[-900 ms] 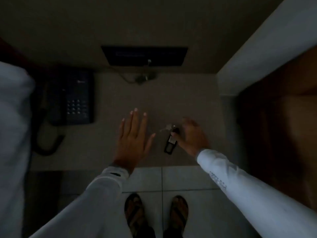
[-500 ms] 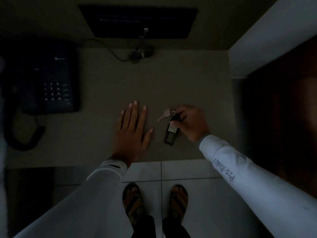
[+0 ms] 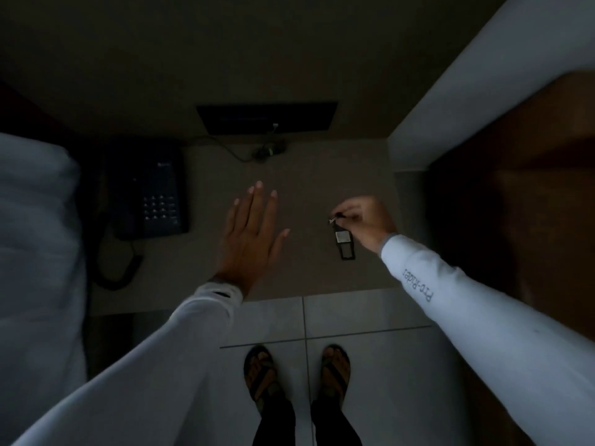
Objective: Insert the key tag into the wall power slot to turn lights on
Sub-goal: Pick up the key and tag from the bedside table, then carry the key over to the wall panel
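The room is dim. A dark rectangular key tag (image 3: 344, 244) with a small pale label hangs from a key ring pinched in my right hand (image 3: 367, 220), just above the beige bedside tabletop (image 3: 315, 185). The key itself is hidden in my fingers. My left hand (image 3: 251, 236) lies flat with fingers spread over the tabletop, left of the tag. A dark rectangular panel (image 3: 267, 119) sits on the wall behind the table; I cannot tell whether it holds the slot.
A black telephone (image 3: 151, 193) with a coiled cord stands at the table's left. A thin cable and plug (image 3: 269, 151) lie below the panel. A white pillow (image 3: 35, 239) is at far left, a white wall corner (image 3: 450, 101) and brown door at right.
My right hand has closed on the key ring and lifted the key tag off the tabletop, so it now dangles. My left hand has stayed flat on the table.
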The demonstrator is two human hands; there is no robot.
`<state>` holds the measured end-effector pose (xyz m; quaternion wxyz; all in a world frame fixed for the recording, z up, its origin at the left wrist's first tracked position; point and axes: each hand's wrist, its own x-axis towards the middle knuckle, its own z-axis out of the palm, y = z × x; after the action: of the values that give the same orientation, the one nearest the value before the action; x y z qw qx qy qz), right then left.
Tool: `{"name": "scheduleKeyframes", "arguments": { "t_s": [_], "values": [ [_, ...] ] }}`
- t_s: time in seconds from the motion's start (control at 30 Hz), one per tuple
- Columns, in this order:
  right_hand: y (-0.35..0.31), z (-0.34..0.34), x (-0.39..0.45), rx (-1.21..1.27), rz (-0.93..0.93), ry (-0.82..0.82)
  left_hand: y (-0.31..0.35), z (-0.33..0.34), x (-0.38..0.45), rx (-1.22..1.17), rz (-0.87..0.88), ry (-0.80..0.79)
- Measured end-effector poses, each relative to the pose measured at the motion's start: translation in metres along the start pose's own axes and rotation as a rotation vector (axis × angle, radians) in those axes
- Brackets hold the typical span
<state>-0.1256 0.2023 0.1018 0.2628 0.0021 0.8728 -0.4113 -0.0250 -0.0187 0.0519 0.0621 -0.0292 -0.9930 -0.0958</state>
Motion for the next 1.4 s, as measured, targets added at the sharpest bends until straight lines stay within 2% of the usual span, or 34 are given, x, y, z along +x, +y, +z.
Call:
{"name": "scheduleKeyframes", "arguments": {
  "t_s": [0.23, 0.47, 0.67, 0.83, 1.03, 1.2, 1.4],
  "values": [
    [-0.106, -0.124, -0.062, -0.023, -0.076, 0.23, 0.051, -0.163, 0.065, 0.014, 0.148, 0.207],
    [-0.223, -0.261, -0.174, -0.06, -0.232, 0.444, 0.124, -0.341, 0.118, -0.014, 0.286, 0.389],
    [-0.275, -0.345, -0.278, -0.107, -0.333, 0.55, 0.202, -0.442, 0.129, -0.028, 0.469, 0.562],
    [-0.27, -0.407, -0.371, -0.106, -0.32, 0.734, 0.272, -0.495, 0.134, -0.036, 0.595, 0.67],
    [-0.226, -0.475, -0.512, -0.183, -0.238, 1.015, 0.402, -0.547, 0.106, -0.153, 0.761, 0.726],
    [-0.172, -0.514, -0.656, -0.185, -0.164, 1.185, 0.524, -0.583, 0.045, -0.243, 0.909, 0.772],
    [-0.095, -0.533, -0.838, -0.237, -0.053, 1.322, 0.68, -0.618, -0.072, -0.362, 1.099, 0.835]
  ]
}}
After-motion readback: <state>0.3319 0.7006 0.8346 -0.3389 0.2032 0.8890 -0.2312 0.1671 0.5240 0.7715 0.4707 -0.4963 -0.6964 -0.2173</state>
